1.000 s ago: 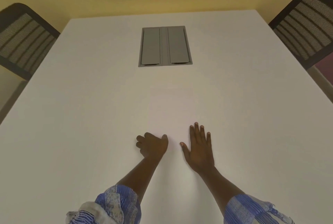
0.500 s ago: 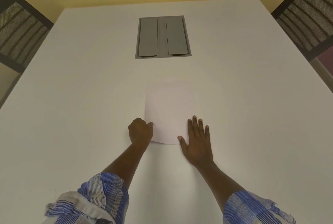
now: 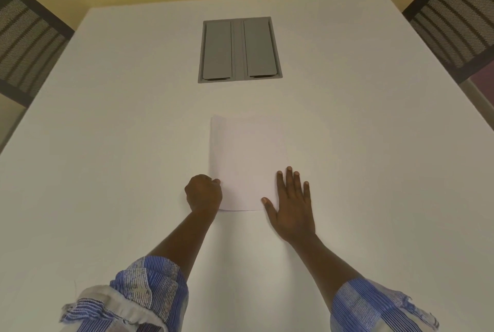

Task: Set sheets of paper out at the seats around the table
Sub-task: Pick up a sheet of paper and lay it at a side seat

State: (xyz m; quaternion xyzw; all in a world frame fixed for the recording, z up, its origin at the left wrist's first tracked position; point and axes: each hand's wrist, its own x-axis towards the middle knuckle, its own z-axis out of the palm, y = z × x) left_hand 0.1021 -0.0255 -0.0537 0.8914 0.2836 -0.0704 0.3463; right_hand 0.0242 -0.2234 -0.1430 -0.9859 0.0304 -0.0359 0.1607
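A sheet of paper [image 3: 247,163] is lying flat in the middle of the frame on the white table [image 3: 107,144], its near edge sitting between the two hands and its far edge pointing toward the grey hatch [image 3: 239,49] set into the tabletop above it. It is probably being squared up at this seat — both hands are flanking it rather than lifting it.

The left hand [image 3: 203,194] is curling into a loose fist at the sheet's lower left corner, thumb tip touching the edge; whether it is pinching the paper or only resting against it is hard to tell from here. The right hand [image 3: 291,208] is lying palm down, fingers [image 3: 289,180] spread, pressing on the lower right corner — gripping nothing. Chairs are showing at the upper left [image 3: 26,43] and upper right [image 3: 459,13], with no paper visible before them.
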